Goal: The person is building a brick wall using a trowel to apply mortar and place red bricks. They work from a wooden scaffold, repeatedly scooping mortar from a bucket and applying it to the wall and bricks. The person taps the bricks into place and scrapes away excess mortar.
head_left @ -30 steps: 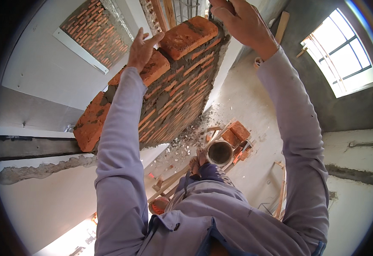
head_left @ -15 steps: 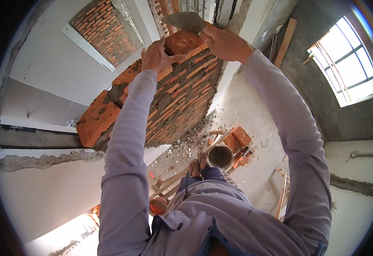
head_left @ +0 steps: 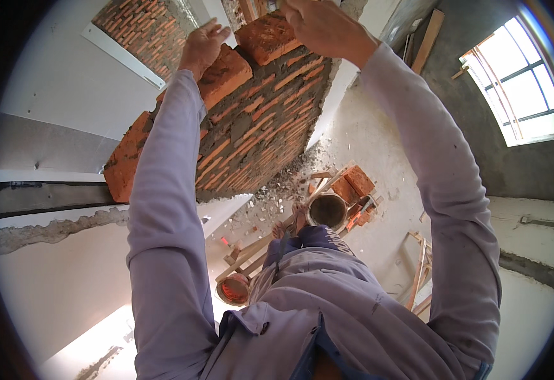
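My left hand [head_left: 205, 47] is raised beside the top of the brick wall [head_left: 264, 126], its fingers loosely apart and nothing in them. Close under it a brick [head_left: 225, 77] lies on the top course. Another brick [head_left: 268, 38] sits farther along, with a narrow dark gap between the two. My right hand [head_left: 328, 30] is closed at the upper edge, above the far end of that brick. The trowel seen in its grip half a second ago now falls outside the picture. Rough mortar fills the joints on the wall's face.
Below, a round bucket [head_left: 328, 211] stands by my feet, with loose bricks [head_left: 357, 180] beside it. Rubble [head_left: 283, 187] lies along the wall's foot. A reddish bucket [head_left: 233, 289] and timber pieces [head_left: 421, 269] are on the floor. A barred window [head_left: 518, 79] is at right.
My left hand has let go of the brick and moved left and up. The right hand has risen, taking the trowel blade out of view. The view has shifted a little.
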{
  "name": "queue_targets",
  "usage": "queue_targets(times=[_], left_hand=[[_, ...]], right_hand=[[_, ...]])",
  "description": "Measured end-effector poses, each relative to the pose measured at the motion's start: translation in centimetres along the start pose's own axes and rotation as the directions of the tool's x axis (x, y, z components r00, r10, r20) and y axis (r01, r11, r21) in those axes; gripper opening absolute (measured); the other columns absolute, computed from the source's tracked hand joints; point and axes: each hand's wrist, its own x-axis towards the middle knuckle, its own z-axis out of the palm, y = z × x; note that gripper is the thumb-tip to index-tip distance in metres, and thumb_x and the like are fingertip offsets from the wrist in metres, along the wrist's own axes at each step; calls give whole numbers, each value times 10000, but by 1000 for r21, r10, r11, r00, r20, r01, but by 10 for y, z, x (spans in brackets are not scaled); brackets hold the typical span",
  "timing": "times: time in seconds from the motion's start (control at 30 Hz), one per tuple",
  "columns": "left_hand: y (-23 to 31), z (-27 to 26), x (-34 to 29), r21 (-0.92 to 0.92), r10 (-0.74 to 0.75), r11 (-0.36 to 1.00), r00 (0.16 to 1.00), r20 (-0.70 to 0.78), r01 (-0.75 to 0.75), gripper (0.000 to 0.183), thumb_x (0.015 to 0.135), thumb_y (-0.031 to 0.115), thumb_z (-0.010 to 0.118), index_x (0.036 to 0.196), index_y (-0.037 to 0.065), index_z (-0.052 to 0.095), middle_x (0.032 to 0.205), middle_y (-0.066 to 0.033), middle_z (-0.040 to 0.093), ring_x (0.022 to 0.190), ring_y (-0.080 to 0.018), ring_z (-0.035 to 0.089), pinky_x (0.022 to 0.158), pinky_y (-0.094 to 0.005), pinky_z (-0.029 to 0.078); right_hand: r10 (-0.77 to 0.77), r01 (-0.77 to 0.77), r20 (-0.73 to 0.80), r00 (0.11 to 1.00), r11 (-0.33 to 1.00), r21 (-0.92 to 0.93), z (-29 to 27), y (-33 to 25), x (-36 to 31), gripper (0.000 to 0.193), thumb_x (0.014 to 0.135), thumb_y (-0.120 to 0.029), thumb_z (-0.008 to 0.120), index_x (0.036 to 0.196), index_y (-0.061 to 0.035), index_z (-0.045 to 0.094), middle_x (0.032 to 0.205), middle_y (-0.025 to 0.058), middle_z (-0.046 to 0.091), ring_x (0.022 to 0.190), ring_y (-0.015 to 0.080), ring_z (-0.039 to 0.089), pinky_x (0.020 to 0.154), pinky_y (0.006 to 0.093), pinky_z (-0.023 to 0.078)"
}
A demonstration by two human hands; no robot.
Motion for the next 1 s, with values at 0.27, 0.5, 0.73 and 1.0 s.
queue_targets(times=[0.27, 0.5, 0.73, 1.0], left_hand=[[20, 37, -27, 398, 177, 898, 982, 61, -187, 960, 666, 599, 775, 1461, 184, 434, 1488, -111, 435, 1385, -270, 397, 1188, -572, 193], [32, 57, -25, 557, 114, 828, 991, -65, -59, 1144, 526, 827, 698, 1444, 188, 458, 1412, -125, 510, 1351, -304, 436, 1171, -632, 169], [22, 64, -26, 580, 173, 812, 976, -135, -64, 1074, 565, 771, 725, 1431, 185, 482, 1325, -148, 587, 1303, -315, 493, 1175, -615, 192], [38, 59, -28, 549, 117, 835, 987, -106, -40, 1014, 599, 706, 769, 1417, 170, 501, 1316, -132, 597, 1271, -299, 524, 1200, -538, 198]], right_hand=[[100, -118, 128, 987, 982, 147, 3, 18, 7, 242, 908, -144, 469, 994, 45, 594, 948, 212, 612, 900, 370, 632, 779, 435, 523], [82, -99, 167, 983, 991, 93, -15, 34, 7, 316, 949, -162, 436, 1121, 57, 585, 1129, 237, 594, 943, 345, 646, 785, 442, 528], [480, -690, 535, 695, 653, 312, -95, -5, 17, 402, 1007, -259, 416, 1305, -21, 545, 898, 186, 682, 651, 250, 667, 550, 374, 523], [340, -371, 152, 928, 879, 300, -31, 45, -19, 358, 984, -211, 422, 1257, -33, 569, 897, 218, 677, 837, 393, 655, 790, 443, 513]])
